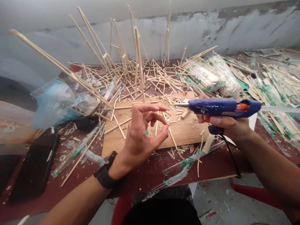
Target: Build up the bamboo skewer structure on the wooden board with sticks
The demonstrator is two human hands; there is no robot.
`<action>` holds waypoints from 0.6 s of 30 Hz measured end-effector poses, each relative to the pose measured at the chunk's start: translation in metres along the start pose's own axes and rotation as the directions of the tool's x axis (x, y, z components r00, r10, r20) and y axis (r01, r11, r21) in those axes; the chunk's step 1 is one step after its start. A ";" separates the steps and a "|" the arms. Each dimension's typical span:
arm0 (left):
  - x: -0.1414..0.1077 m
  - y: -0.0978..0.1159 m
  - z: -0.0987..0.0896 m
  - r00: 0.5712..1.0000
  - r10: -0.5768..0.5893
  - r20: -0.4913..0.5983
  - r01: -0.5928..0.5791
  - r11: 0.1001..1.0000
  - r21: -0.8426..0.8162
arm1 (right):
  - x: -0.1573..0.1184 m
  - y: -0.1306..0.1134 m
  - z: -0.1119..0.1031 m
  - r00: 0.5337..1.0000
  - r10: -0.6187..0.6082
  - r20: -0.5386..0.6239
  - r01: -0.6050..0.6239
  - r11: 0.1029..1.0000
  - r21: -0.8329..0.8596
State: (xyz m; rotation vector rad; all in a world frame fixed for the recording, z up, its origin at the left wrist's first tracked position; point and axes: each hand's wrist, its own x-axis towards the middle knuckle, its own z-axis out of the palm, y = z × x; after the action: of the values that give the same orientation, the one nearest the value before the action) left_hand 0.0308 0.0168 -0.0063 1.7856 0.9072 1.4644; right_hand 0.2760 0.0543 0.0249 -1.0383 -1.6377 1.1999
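Note:
My left hand [146, 131] is raised over the wooden board [187, 131], its thumb and curled fingers apart with nothing visible between them. My right hand [222, 123] grips a blue glue gun [217, 107], whose metal nozzle points left toward my left fingertips without touching them. A clear glue stick [278, 109] sticks out of the gun's back. Thin wooden sticks [120, 126] lie crossed on the board, partly behind my left hand. Behind them, long sticks [140, 68] stand upright or lean, joined in frames.
Plastic-wrapped stick bundles [206, 72] and loose sticks fill the back right. A blue plastic bag [56, 100] and a black phone [35, 168] lie at the left. Paper wrappers [180, 172] lie near the table's front edge [211, 180]; the gun's cord [232, 156] hangs there.

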 end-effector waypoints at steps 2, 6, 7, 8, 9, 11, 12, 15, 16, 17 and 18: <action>-0.002 0.000 0.002 1.000 0.007 0.018 -0.008 1.000 0.029 | -0.001 0.002 0.005 0.999 0.033 -0.026 -0.033 0.999 -0.026; -0.007 0.002 0.008 0.999 -0.025 0.036 0.024 0.999 0.024 | -0.006 0.004 0.022 0.999 0.025 -0.038 -0.027 0.998 -0.050; -0.007 0.002 0.010 0.999 -0.036 0.035 0.036 0.999 0.007 | -0.007 0.004 0.025 1.000 0.010 -0.029 -0.011 0.998 -0.055; -0.007 0.003 0.011 0.998 -0.053 0.041 0.054 0.999 -0.010 | -0.008 0.004 0.028 1.000 -0.005 -0.014 0.005 0.998 -0.061; -0.006 0.002 0.012 0.997 -0.061 0.047 0.063 0.998 -0.027 | -0.008 0.004 0.030 1.000 -0.026 0.007 0.026 0.998 -0.065; -0.004 0.002 0.013 0.996 -0.065 0.054 0.068 0.996 -0.061 | -0.008 0.005 0.032 0.995 -0.093 0.042 0.095 0.994 -0.049; -0.003 0.001 0.013 0.996 -0.070 0.052 0.074 0.994 -0.083 | -0.008 0.005 0.032 0.989 -0.136 0.051 0.138 0.990 -0.038; 0.000 0.001 0.013 0.985 -0.158 0.069 0.168 0.970 -0.178 | -0.008 0.007 0.031 0.975 -0.214 0.062 0.216 0.976 -0.016; 0.000 0.001 0.013 0.976 -0.197 0.090 0.212 0.954 -0.212 | -0.008 0.007 0.031 0.973 -0.218 0.070 0.220 0.975 -0.014; 0.001 0.001 0.013 0.969 -0.222 0.112 0.243 0.938 -0.246 | -0.008 0.007 0.030 0.972 -0.220 0.084 0.222 0.975 -0.012; 0.000 0.002 0.012 0.962 -0.239 0.131 0.267 0.924 -0.273 | -0.008 0.006 0.030 0.970 -0.222 0.100 0.224 0.975 -0.009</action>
State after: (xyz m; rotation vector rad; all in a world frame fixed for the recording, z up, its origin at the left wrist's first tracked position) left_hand 0.0433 0.0156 -0.0068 1.4515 0.7958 1.2622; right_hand 0.2514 0.0398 0.0119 -0.7931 -1.7940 1.1004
